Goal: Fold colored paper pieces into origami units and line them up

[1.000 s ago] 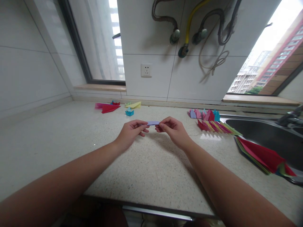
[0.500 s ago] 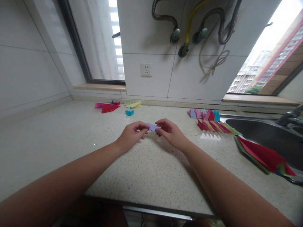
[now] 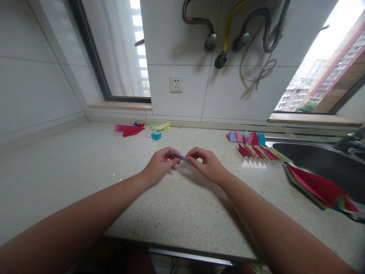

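Note:
A small folded piece of lilac paper [image 3: 179,155] is pinched between both my hands just above the speckled countertop [image 3: 176,205]. My left hand [image 3: 159,166] grips its left end with curled fingers. Its right end sits between the thumb and forefinger of my right hand [image 3: 205,164]. The two hands nearly touch, and most of the paper is hidden between the fingers.
Folded paper shapes lie at the back left: a red one [image 3: 131,130], a yellow one [image 3: 161,126], a small blue one [image 3: 156,134]. A row of coloured folded pieces [image 3: 258,146] and a stack of paper sheets [image 3: 316,188] lie beside the steel sink [image 3: 327,163] at right.
My hands have come closer together and a little nearer to me. The lilac strip, stretched flat between them a second ago, is now folded smaller and mostly covered by my fingers.

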